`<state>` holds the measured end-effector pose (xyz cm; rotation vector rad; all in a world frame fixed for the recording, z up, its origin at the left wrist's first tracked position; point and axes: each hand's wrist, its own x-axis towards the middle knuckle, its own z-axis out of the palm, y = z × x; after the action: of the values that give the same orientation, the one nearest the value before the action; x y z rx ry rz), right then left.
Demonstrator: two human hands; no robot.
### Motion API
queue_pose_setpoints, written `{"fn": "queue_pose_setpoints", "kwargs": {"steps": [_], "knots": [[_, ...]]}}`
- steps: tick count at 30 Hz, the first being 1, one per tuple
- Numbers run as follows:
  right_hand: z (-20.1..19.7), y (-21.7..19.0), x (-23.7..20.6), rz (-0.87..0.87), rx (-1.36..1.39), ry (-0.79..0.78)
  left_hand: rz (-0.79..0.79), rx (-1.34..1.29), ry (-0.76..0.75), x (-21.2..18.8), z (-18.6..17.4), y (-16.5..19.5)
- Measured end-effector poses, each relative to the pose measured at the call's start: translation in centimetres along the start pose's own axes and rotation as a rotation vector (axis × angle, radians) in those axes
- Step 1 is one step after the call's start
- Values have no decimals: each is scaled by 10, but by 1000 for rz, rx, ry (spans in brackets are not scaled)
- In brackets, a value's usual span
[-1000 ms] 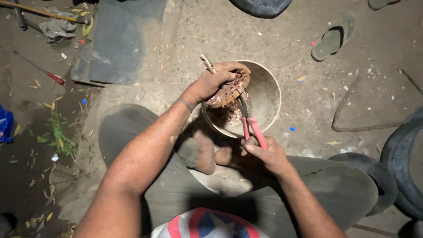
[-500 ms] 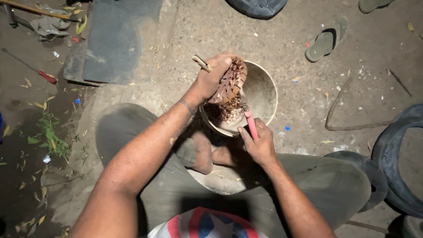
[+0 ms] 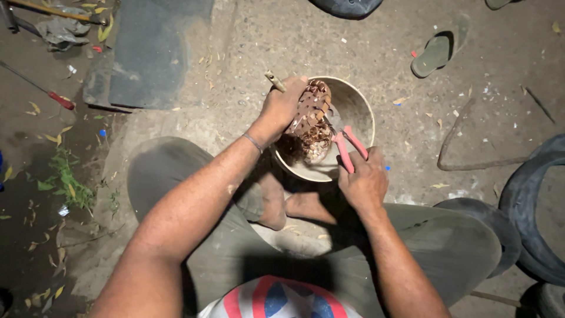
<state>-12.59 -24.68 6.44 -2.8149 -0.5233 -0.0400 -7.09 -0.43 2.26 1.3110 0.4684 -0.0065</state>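
Over the pale bowl (image 3: 359, 106) on the floor, the left hand (image 3: 282, 109) grips a brown perforated piece (image 3: 312, 112) tilted above it, while the right hand (image 3: 365, 179) is closed around red-handled pliers (image 3: 347, 144) just beside that piece.

Bare arms, thin bracelet (image 3: 253, 142) on left wrist, grey-green trousers, red/white/blue top, prob. barefoot.

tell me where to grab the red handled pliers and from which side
Take the pliers by the two red handles, coming from the near side, as the right hand does. The handles point back toward the person while the metal nose lies against the brown slotted piece that the left hand holds over the bowl.
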Motion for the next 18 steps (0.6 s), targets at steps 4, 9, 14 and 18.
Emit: {"fn": "queue_pose_setpoints", "kwargs": {"steps": [4, 9, 14, 18], "knots": [[-15, -7, 4, -132, 143, 49, -70, -372, -73, 7, -4, -9], [-25, -2, 4, -74, 739, -207, -391, -411, -142, 0, -7, -1], [-32, 10, 4, 106, 856, -411, -354, -579, -342, -3, 0, 12], [-37, 20, 5, -124, 693, -255, -322, -464, -264, -1, 6, 12]]}}
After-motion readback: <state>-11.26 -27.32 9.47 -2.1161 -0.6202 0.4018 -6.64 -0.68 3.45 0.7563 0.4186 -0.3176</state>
